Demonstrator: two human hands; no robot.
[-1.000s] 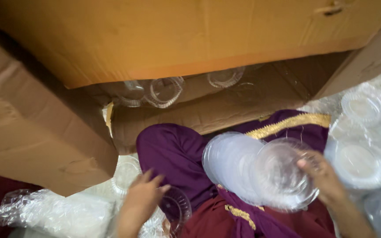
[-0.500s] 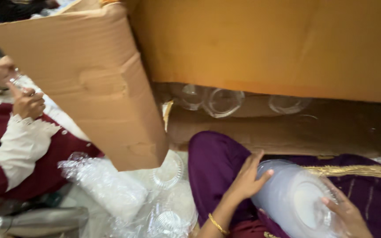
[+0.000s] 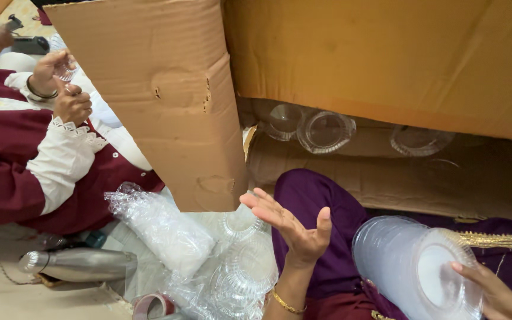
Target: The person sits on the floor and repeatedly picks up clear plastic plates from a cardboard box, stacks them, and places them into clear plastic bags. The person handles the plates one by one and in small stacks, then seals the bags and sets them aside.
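My right hand point(image 3: 493, 293) holds a stack of clear plastic plates point(image 3: 407, 264) lying on its side across my purple-clad lap point(image 3: 315, 201). My left hand point(image 3: 294, 225) hovers open, palm up, above my knee and just left of the stack, with nothing in it. Loose clear plastic bowls point(image 3: 244, 269) lie on the floor below that hand. More clear bowls point(image 3: 325, 131) sit inside a big cardboard box point(image 3: 398, 59) lying open in front of me.
The box's flap point(image 3: 161, 89) sticks out toward me on the left. A wrapped sleeve of clear plastic ware point(image 3: 161, 228), a steel bottle point(image 3: 78, 265) and a tape roll point(image 3: 152, 305) lie lower left. Another person in maroon and white point(image 3: 42, 160) sits at left, hands point(image 3: 60, 89) raised.
The view has swung left, showing the other person and the box flap. My left hand has lifted off the plate stack and turned palm up. My right hand still holds the stack.
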